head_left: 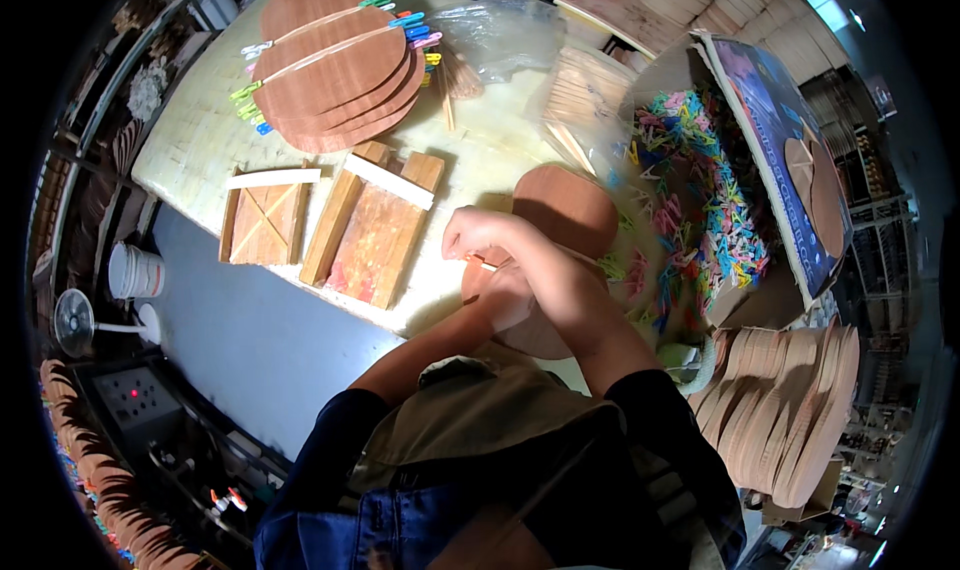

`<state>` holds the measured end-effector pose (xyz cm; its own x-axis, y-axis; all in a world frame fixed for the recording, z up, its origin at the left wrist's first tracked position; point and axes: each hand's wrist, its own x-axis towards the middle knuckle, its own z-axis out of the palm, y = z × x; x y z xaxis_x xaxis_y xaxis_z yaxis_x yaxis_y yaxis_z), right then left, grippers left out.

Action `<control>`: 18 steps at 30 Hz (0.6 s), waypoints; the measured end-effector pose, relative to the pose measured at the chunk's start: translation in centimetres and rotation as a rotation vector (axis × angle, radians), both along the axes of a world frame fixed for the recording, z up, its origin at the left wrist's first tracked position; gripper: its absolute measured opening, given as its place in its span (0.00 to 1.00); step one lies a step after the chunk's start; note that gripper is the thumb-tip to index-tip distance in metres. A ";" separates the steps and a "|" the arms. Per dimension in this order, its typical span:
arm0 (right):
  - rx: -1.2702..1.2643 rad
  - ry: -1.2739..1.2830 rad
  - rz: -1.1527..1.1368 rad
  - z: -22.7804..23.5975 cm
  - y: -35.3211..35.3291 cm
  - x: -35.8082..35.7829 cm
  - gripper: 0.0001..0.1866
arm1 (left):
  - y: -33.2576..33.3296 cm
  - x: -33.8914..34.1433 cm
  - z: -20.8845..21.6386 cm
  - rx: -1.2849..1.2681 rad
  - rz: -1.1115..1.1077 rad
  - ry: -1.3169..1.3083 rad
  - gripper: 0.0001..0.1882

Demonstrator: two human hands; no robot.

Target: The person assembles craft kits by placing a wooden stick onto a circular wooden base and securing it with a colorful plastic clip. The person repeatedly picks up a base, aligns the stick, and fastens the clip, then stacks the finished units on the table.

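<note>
A reddish-brown, figure-eight wooden panel (pixel 563 208) lies on the table in front of me, partly covered by my forearms. A short pale wood strip (pixel 488 264) shows at its narrow part. My right hand (pixel 476 232) reaches across to the left over the panel's waist, its fingers curled closed. Whatever they hold is hidden. Below it, my left hand (pixel 507 296) rests at the panel, with its fingers mostly hidden beneath the right forearm.
Stacked panels (pixel 340 80) with coloured clothespins lie at the far left. Two wooden jigs (pixel 375 235) (pixel 268 215) stand nearer. On the right are a box of clothespins (pixel 735 245), bagged wood strips (pixel 590 85) and piled curved wood pieces (pixel 785 405). A fan (pixel 75 317) stands left.
</note>
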<state>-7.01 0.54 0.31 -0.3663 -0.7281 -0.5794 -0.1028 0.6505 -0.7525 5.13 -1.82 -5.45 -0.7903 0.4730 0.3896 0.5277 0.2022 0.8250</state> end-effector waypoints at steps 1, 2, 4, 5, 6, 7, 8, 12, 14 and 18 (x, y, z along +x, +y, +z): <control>0.001 -0.044 -0.049 -0.2 0.3 0.0 0.13 | 0.1 0.0 -0.2 -0.081 0.004 -0.049 0.14; 0.004 0.014 -0.071 0.0 0.5 0.2 0.15 | 0.1 0.1 0.3 -0.109 0.021 -0.014 0.13; 0.015 0.132 -0.133 1.3 1.7 0.9 0.20 | 0.0 0.1 2.9 -0.107 0.052 0.148 0.11; -0.109 0.292 -0.191 2.3 2.5 1.7 0.22 | -0.2 0.1 3.4 -0.116 0.056 0.192 0.11; -0.231 0.456 -0.258 3.9 3.9 2.7 0.24 | -0.3 0.0 4.1 -0.123 0.051 0.237 0.11; -0.335 0.531 -0.371 6.5 5.6 4.0 0.23 | -0.4 0.0 4.3 -0.166 0.019 0.205 0.11; -0.432 0.609 -0.484 9.7 7.7 5.6 0.23 | -0.4 -0.3 4.3 -0.201 -0.016 0.174 0.11; -0.069 0.942 -1.067 22.5 18.1 17.1 0.19 | -2.8 2.3 6.2 -0.134 0.164 0.237 0.11; 0.040 1.411 -1.229 28.3 22.0 24.4 0.16 | -5.0 4.3 5.0 0.044 0.282 0.204 0.13; 1.284 1.584 -1.431 36.1 37.3 40.0 0.23 | -7.1 7.3 2.3 0.177 0.510 -0.425 0.20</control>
